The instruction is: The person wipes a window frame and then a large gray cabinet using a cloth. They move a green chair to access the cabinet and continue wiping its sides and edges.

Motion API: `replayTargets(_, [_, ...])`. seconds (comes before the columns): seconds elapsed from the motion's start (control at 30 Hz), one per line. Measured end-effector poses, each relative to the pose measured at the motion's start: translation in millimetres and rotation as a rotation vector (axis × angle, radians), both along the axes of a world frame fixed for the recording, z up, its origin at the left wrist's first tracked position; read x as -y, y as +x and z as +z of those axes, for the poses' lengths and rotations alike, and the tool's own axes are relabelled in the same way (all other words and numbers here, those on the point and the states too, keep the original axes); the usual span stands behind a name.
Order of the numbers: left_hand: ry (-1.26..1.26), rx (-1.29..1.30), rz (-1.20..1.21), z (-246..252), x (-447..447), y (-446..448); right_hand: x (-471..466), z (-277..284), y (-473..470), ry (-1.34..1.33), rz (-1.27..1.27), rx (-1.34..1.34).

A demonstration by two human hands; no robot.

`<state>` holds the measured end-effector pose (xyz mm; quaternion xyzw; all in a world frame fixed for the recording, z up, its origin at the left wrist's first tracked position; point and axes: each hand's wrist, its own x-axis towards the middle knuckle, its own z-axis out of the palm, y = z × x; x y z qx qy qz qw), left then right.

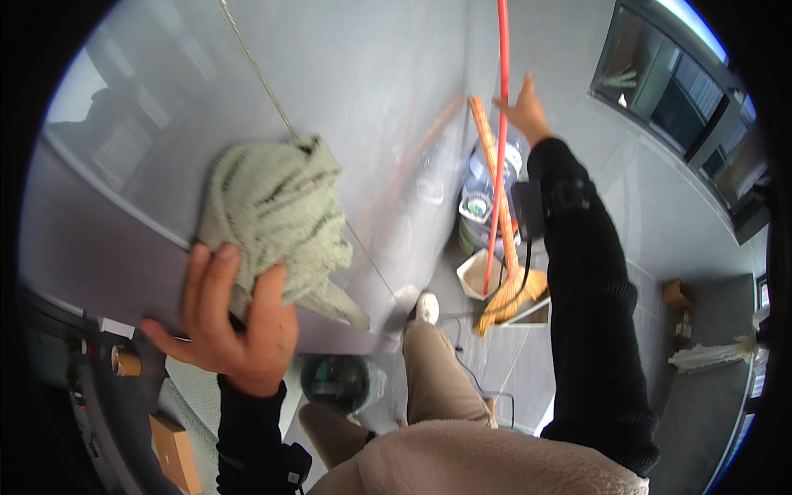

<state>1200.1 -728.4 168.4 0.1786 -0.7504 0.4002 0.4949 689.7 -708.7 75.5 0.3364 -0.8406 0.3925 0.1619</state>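
My left hand grips a crumpled pale green cloth against a glossy grey panel, near the panel's lower edge. Some of its fingers are spread. My right hand is raised beside a long red pole, fingers apart; whether the thumb side touches the pole is not plain. The lower end of the pole reaches into a small white bin. Close by, a straw broom leans with its bristles on the floor.
Large clear plastic bottles stand behind the broom. A dark round bin with a clear liner is near my legs. A black cable crosses the tiled floor. A cardboard box lies at lower left; a window is at upper right.
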Motion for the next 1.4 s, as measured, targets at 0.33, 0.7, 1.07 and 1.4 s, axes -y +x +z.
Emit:
replayTargets(0.33, [0.076,-0.019,0.007,-1,-6,1,-33,5,290,-0.606,0.740,0.081])
replayTargets(0.7, [0.197,-0.378,-0.667,-8,24,16,24,143,383,-0.981,0.723,-0.295])
replayTargets(1.07, [0.185,-0.308,-0.332,-4,19,17,54,-1,257,-0.876,0.289,0.171])
replayTargets(1.4, [0.285,-0.326,-0.354,-6,12,21,-15,-8,423,-0.826,0.778,0.265])
